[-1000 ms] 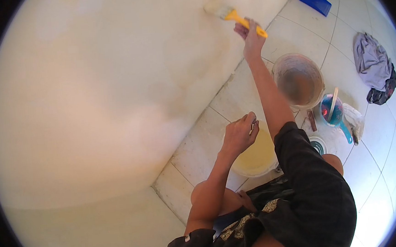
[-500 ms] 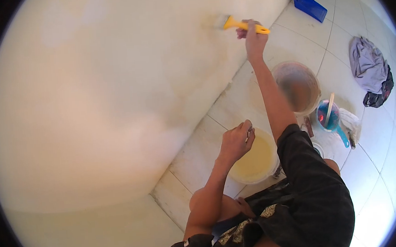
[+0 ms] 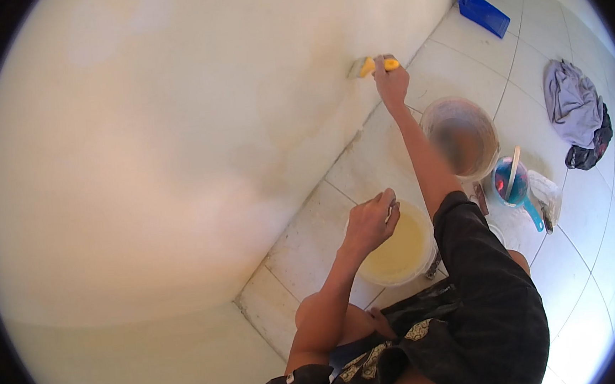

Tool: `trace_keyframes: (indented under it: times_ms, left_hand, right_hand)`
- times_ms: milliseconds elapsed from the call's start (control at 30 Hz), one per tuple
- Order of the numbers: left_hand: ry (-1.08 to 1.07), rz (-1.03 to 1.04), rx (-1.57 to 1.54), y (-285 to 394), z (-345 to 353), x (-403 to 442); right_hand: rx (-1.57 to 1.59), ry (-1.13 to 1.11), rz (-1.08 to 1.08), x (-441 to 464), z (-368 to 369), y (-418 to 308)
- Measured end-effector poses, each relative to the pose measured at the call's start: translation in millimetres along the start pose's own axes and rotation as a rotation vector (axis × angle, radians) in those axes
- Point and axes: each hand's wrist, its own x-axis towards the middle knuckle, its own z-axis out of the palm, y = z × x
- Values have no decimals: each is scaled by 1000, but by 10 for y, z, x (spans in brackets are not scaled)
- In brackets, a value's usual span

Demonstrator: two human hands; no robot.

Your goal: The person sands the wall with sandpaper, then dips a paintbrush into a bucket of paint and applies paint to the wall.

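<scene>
My right hand (image 3: 392, 85) is wrapped round the yellow handle of a paintbrush (image 3: 367, 66). The bristles touch the pale wall (image 3: 194, 107), low down near the floor line, where a faint damp-looking patch shows. My left hand (image 3: 372, 223) is closed, fingers curled, over the near-wall side of a white bucket (image 3: 426, 255) of pale yellow liquid. Whatever is in those fingers, if anything, I cannot make out. Beneath my right forearm stands a wider, stained bucket (image 3: 492, 133) with murky brownish contents, partly hidden by the arm.
A blue dipper (image 3: 530, 208) with a wooden stick in it stands beside the stained bucket, next to a crumpled white bag (image 3: 547, 196). Farther right lie a grey cloth (image 3: 571, 102) and a black one (image 3: 593, 147). A blue dustpan (image 3: 484, 14) rests at the far wall edge.
My right hand has moved down and slightly left, bringing the paintbrush lower on the wall. My left hand has barely shifted.
</scene>
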Motion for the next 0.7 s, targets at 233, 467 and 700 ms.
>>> trace_keyframes:
  times_ms: [233, 467, 700]
  left_hand:
    - [-13, 13, -7, -4, 12, 5]
    - [-26, -23, 8, -12, 12, 1]
    - [-3, 9, -1, -43, 41, -3]
  right_hand:
    - [1006, 158, 350, 234, -130, -517]
    - [168, 178, 391, -440, -106, 565]
    - [380, -102, 36, -97, -21, -483]
